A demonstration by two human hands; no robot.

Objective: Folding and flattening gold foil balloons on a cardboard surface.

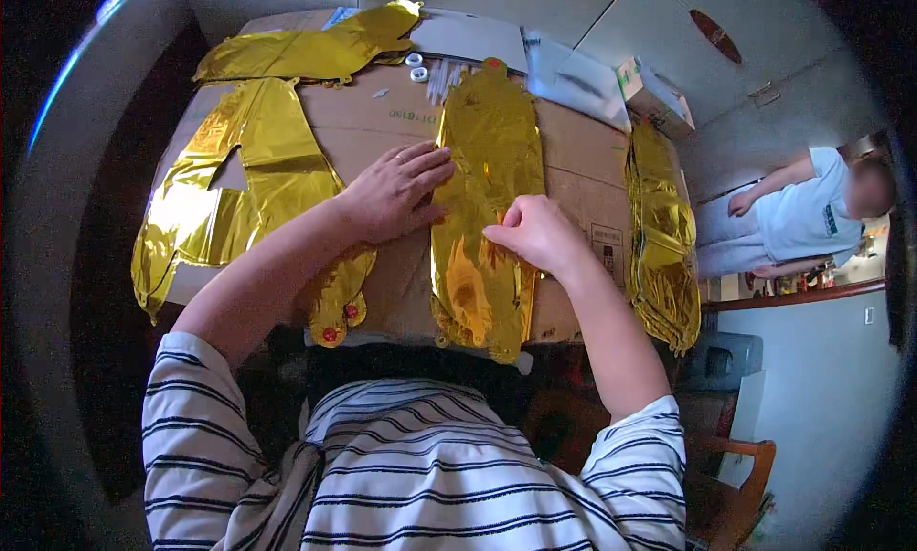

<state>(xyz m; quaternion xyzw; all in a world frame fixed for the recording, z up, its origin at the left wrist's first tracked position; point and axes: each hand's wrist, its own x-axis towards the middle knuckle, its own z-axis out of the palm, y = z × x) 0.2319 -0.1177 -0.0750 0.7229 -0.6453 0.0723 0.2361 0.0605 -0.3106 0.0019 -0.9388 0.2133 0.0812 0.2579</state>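
A flat, uninflated gold foil balloon lies lengthwise in front of me on the cardboard-covered table. My left hand rests on its left edge, fingers stretched out and lying flat. On the balloon's right half, my right hand is closed in a pinch, thumb against the curled fingers. Whatever sits between those fingertips is hidden. To the left lies another gold foil balloon with a gap in its shape, reaching under my left forearm. Two red dots mark its near end.
Further gold foil lies at the back left, and a folded gold stack at the right edge. Two white tape rolls, thin clear sticks and a small box are at the back. A person is at the right.
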